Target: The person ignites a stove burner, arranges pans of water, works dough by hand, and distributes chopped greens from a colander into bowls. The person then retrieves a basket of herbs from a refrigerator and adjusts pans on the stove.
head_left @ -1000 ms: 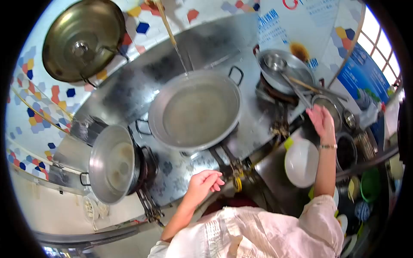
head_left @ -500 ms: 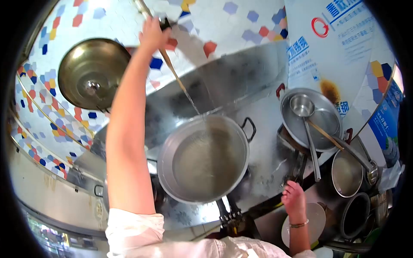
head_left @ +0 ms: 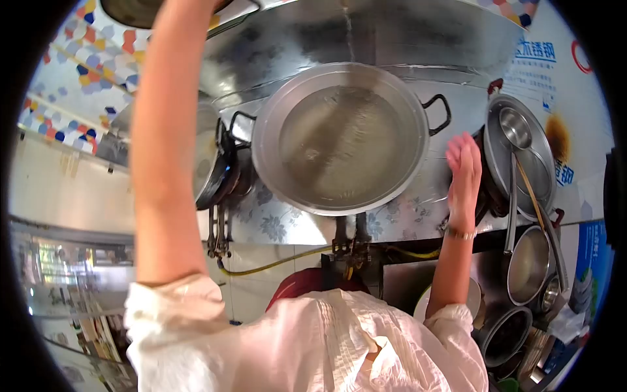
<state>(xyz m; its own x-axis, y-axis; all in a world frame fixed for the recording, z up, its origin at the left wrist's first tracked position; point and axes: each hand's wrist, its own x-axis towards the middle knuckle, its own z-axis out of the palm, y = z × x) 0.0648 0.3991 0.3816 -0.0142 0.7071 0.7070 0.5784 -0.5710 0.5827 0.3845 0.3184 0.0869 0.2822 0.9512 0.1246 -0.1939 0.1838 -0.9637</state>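
your right hand [head_left: 464, 163] is empty, its fingers loosely extended just beside the right handle [head_left: 439, 115] of the wide pan [head_left: 403, 171], without a clear grip on anything. your left arm [head_left: 171, 150] reaches up past the pan's left side, but your left hand is out of view, so i cannot tell whether it is holding anything.

the wide pan sits in the middle of the metal table [head_left: 401, 225], with rippled, cloudy liquid [head_left: 375, 134] below its rim. what looks like a thin stream [head_left: 349, 39] falls behind or into its far side; i cannot tell which. if liquid is running in unwatched, the level could climb and slop over.

watch that right wrist: it hangs close to the rim, and if the metal is hot, a small drift inward could burn you. your left arm passes near the left pan [head_left: 208, 179], where a low swing or dangling sleeve [head_left: 176, 304] could catch its edge. on your right, the ladle [head_left: 511, 212] lies in the shallow pan [head_left: 499, 150] with its handle sticking out towards you; an elbow swung outward could knock it and tip it off.
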